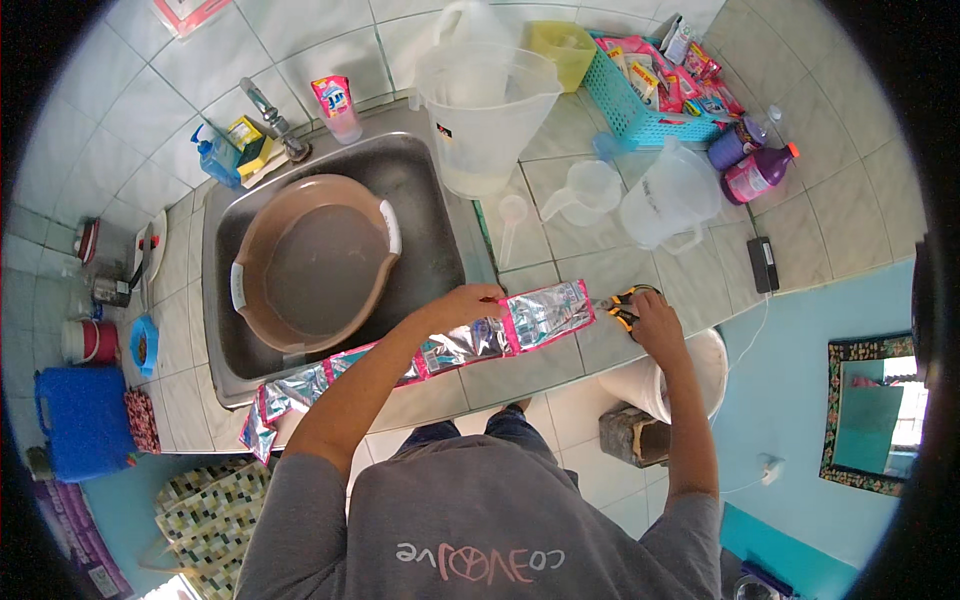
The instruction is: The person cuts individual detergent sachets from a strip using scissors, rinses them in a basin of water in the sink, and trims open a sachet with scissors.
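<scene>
A joined strip of silver foil sachets point(551, 315) with pink seams runs along the front of the tiled counter. Its far left end droops at the counter's front edge. My left hand point(480, 304) pinches the strip by the seam behind its rightmost sachet; my forearm hides part of the strip. My right hand point(660, 322) grips the black and yellow handles of a pair of scissors point(624, 306). The blades point left towards the strip's right end; I cannot tell whether they touch it.
Behind the strip, a brown basin point(251, 225) holding greyish liquid sits in the steel sink point(427, 225). Plastic pitchers point(487, 112), a measuring scoop point(513, 210), a turquoise basket point(637, 124) of sachets and bottles point(757, 174) stand farther back. A white bin point(709, 375) is below the counter's edge.
</scene>
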